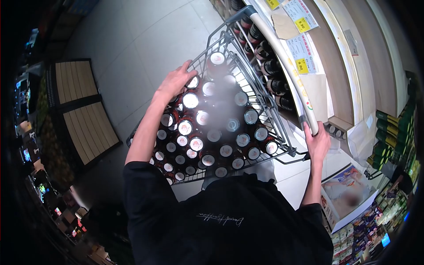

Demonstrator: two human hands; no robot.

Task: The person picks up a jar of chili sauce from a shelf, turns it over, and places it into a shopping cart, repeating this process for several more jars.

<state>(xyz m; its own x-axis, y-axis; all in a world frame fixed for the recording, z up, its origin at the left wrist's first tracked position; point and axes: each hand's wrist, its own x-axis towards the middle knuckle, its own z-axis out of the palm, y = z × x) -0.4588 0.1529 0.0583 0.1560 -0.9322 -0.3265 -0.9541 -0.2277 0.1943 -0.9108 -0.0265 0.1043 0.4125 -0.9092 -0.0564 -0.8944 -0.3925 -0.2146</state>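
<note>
A grey wire shopping cart (265, 104) stands in front of me, packed with several dark bottles (196, 144) with white round caps; most of their sides are hidden. My left hand (176, 82) is curled over the cart's far left rim, right beside a capped bottle (193, 82); its fingertips are partly hidden. On the other side, my right hand (317, 140) is wrapped around the near end of the cart's long pale handle (285, 55). A blurred patch covers the bottles in the middle of the cart.
Shelves (340, 57) with price tags (303, 57) run along the right, close to the handle. Dark bottles (269, 67) lie on the low shelf beside the cart. A printed box (349, 192) stands at lower right. Slatted wooden stands (84, 115) are on the left, across the tiled floor (132, 44).
</note>
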